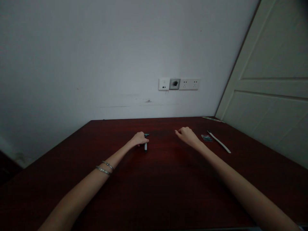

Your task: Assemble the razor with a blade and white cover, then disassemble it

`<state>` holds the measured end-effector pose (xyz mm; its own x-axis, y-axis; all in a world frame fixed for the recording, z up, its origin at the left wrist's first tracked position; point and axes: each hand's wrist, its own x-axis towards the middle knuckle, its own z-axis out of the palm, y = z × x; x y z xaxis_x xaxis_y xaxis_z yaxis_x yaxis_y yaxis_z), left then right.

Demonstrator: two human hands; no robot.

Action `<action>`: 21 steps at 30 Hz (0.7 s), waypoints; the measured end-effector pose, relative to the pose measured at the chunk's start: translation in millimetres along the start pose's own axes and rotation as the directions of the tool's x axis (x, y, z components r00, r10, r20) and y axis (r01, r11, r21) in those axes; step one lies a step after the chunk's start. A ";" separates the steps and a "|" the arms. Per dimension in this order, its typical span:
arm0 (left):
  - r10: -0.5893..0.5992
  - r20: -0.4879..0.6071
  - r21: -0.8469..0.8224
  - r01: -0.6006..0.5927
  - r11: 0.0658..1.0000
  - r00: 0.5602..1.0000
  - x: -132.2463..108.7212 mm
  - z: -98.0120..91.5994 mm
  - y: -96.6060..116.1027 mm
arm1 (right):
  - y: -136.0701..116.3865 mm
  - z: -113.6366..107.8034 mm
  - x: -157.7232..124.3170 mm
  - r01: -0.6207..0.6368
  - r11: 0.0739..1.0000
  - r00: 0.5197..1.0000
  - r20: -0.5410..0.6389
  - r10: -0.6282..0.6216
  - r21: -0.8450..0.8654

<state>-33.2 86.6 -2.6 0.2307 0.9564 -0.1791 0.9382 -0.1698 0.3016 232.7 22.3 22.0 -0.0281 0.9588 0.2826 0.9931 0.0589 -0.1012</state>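
Observation:
My left hand [139, 138] is closed around a short white stick with black ends [145, 146], held near the table surface left of the middle. A small dark crosspiece shows at its far end, beside my fingers; the exact kind of tool is too small to tell. Two silver bangles circle that wrist. Across from it, my right hand [186, 134] hovers low over the table with its fingers curled together. Whatever those fingers may hold is hidden. Just right of this hand lies a small clear packet [206, 138] with greyish pieces in it.
A long thin white strip with a dark tip [219, 142] lies right of the packet. The dark red table [154, 186] meets a pale wall with sockets [189, 84] at the back. A panelled white door [269, 96] stands along the right; a flat strip [213, 119] lies near the back right corner.

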 end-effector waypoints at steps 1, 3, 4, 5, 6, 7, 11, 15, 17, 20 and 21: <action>0.002 -0.002 0.005 -0.002 1.000 1.000 -0.4 0.0 -0.3 | 0.1 0.3 -0.2 0.001 1.000 1.000 0.001 -0.001 -0.002; 0.016 -0.005 0.010 -0.016 1.000 1.000 -1.3 -0.4 -0.6 | 0.4 0.2 -0.6 0.004 1.000 1.000 0.002 -0.004 -0.005; 0.031 -0.007 0.008 -0.031 0.999 0.999 -1.7 -0.7 -0.7 | 0.6 -0.2 -0.9 0.004 1.000 1.000 0.004 -0.004 -0.006; 0.047 -0.008 0.005 -0.047 0.999 0.999 -2.3 -1.0 -0.8 | 1.2 -1.0 -1.3 0.003 1.000 1.000 0.008 -0.003 -0.007; 0.065 -0.009 0.000 -0.065 0.998 0.998 -2.8 -1.2 -0.8 | 2.2 -2.0 -1.7 0.001 1.000 1.000 0.010 -0.001 -0.008; 0.080 -0.010 -0.005 -0.080 0.997 0.997 -3.3 -1.2 -0.7 | 4.0 -3.4 -2.2 -0.003 1.000 1.000 0.012 0.003 -0.009; 0.097 -0.015 -0.030 -0.098 0.995 0.995 -4.4 -0.6 0.1 | 23.1 -10.9 -4.5 -0.009 1.000 1.000 0.010 0.009 -0.027; 0.129 -0.013 -0.058 -0.129 0.990 0.992 -6.8 -7.0 1.1 | 68.2 -18.0 -5.3 -0.073 0.994 0.997 -0.037 0.070 -0.078; 0.148 -0.026 -0.117 -0.150 0.982 0.989 -9.0 -17.1 1.9 | 98.4 -17.8 -5.0 -0.122 0.986 0.992 -0.056 0.116 -0.113; 0.192 -0.115 -0.312 -0.219 0.924 0.975 -12.2 -38.6 4.2 | 143.4 -9.5 -3.9 -0.043 0.993 0.999 0.009 0.045 -0.109; 0.207 -0.141 -0.379 -0.246 0.892 0.968 -13.0 -45.7 5.5 | 156.4 -4.8 -3.4 0.011 0.996 1.000 0.028 -0.008 -0.091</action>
<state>-42.9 84.1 44.2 0.3809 0.9244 0.0210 0.6829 -0.2965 0.6676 388.7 26.9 9.8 -0.0393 0.9657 0.2565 0.9990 0.0435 -0.0107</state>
